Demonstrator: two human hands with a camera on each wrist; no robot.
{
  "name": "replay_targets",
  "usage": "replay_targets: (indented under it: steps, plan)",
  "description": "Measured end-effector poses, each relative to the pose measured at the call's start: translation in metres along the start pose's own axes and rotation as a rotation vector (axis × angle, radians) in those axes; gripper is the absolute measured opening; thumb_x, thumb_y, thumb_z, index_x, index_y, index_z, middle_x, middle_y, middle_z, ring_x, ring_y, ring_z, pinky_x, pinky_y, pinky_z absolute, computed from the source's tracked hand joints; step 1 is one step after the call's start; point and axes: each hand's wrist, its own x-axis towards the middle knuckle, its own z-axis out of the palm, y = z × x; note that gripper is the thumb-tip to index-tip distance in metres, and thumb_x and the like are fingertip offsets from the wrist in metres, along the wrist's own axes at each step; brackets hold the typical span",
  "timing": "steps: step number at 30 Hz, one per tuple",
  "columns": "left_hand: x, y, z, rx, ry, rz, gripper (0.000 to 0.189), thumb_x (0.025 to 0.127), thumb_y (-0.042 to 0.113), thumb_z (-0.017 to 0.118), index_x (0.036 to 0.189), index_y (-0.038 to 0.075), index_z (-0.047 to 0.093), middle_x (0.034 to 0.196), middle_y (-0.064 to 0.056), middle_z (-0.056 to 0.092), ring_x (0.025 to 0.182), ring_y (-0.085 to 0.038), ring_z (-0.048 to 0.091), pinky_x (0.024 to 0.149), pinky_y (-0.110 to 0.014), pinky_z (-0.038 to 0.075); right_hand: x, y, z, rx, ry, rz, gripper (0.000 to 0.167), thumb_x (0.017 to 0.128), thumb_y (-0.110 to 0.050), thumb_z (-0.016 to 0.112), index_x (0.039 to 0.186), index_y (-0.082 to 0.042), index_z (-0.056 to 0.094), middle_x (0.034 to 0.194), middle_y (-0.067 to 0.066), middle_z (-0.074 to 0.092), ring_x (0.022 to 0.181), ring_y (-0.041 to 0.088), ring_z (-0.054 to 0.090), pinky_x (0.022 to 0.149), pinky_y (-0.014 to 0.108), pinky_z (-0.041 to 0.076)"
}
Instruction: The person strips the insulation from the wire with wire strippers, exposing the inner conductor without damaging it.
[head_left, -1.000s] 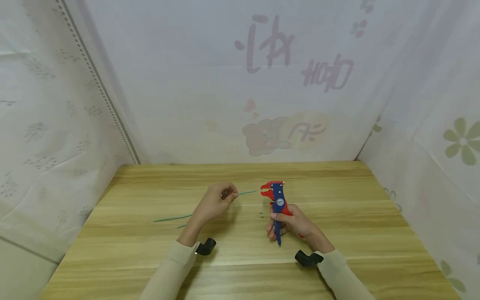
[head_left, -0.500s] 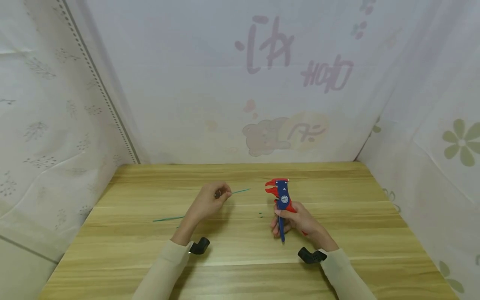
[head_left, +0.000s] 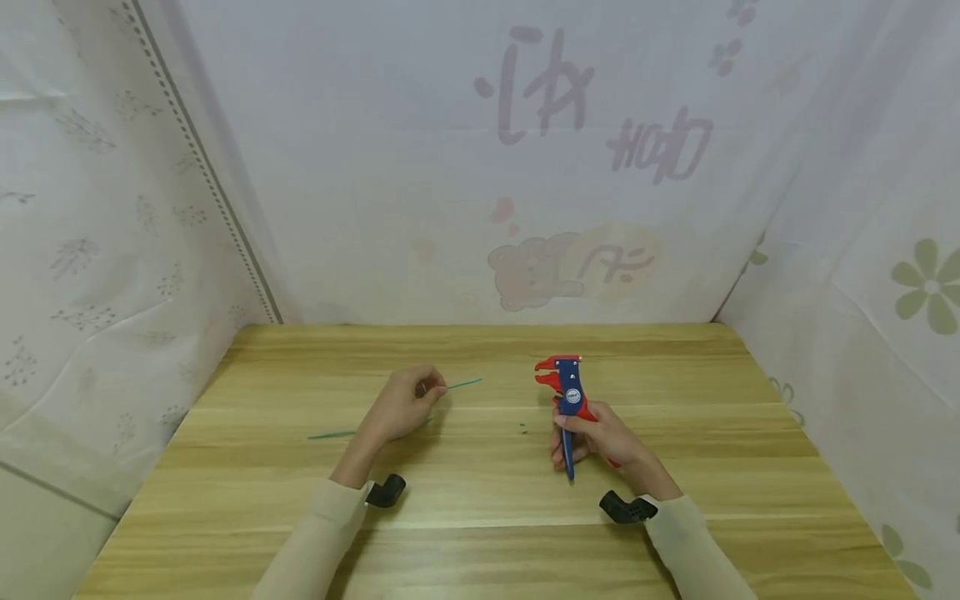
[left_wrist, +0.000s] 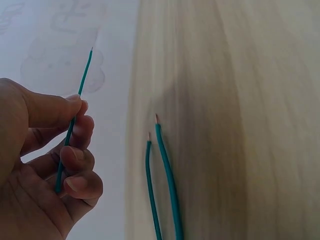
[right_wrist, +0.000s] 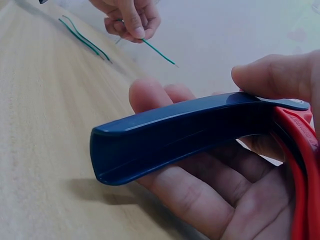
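Note:
My left hand [head_left: 401, 406] pinches a short green wire [left_wrist: 85, 75] between thumb and forefinger, its free end pointing right in the head view. A bit of bare metal shows at that tip. Around a blue-and-red wire stripper [head_left: 571, 390] curl the fingers of my right hand [head_left: 606, 437]. The tool stands with its red jaws up, apart and facing left, with nothing between them. Below the left hand, two more green wires [left_wrist: 171, 180] lie on the table side by side, bare copper at their near ends. The left forearm partly covers them in the head view.
Small green scraps [head_left: 523, 428] lie on the wooden table [head_left: 480, 542] between the hands. A printed white curtain [head_left: 375, 167] hangs behind the table's far edge, with more fabric at both sides. A black wrist camera [head_left: 628, 507] sits on the right cuff, another on the left.
The left hand has moved left with its wire, away from the stripper. My right hand has carried the stripper slightly right, so the gap between wire tip and red jaws is wider.

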Motion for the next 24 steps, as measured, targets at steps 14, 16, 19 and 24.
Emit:
replay_targets:
  steps: [14, 16, 19, 24]
  plan:
    - [-0.010, -0.017, -0.012, 0.013, -0.004, -0.042, 0.010, 0.104, 0.012, 0.065, 0.102, 0.004, 0.071, 0.090, -0.008, 0.070, 0.070, -0.015, 0.056, 0.064, -0.029, 0.050, 0.000, -0.005, -0.004, -0.027, 0.105, 0.058, 0.050, 0.107, -0.022, 0.060, 0.122, 0.023, 0.044, 0.095, 0.020, 0.063, 0.082, 0.028, 0.070, 0.077, 0.057, 0.060]
    - [-0.011, -0.020, -0.013, 0.015, 0.003, -0.032, 0.010, 0.103, 0.011, 0.065, 0.101, 0.003, 0.071, 0.089, -0.008, 0.070, 0.069, -0.016, 0.056, 0.064, -0.029, 0.050, 0.000, -0.005, -0.005, -0.032, 0.112, 0.063, 0.049, 0.107, -0.021, 0.060, 0.123, 0.022, 0.044, 0.095, 0.020, 0.062, 0.082, 0.028, 0.070, 0.078, 0.057, 0.060]
    - [-0.013, -0.024, -0.015, 0.017, 0.016, -0.018, 0.009, 0.102, 0.010, 0.066, 0.100, 0.003, 0.071, 0.089, -0.008, 0.071, 0.073, -0.016, 0.059, 0.069, -0.031, 0.053, -0.002, -0.006, -0.009, -0.055, 0.118, 0.066, 0.047, 0.107, -0.019, 0.060, 0.123, 0.023, 0.046, 0.095, 0.021, 0.062, 0.081, 0.027, 0.071, 0.077, 0.055, 0.061]
    - [-0.018, -0.028, -0.018, 0.013, 0.028, -0.026, 0.008, 0.102, 0.009, 0.066, 0.101, 0.002, 0.070, 0.091, -0.008, 0.072, 0.082, -0.019, 0.065, 0.079, -0.041, 0.057, -0.004, -0.006, -0.015, -0.106, 0.109, 0.065, 0.045, 0.108, -0.018, 0.058, 0.124, 0.023, 0.047, 0.096, 0.020, 0.063, 0.082, 0.027, 0.072, 0.077, 0.054, 0.061]
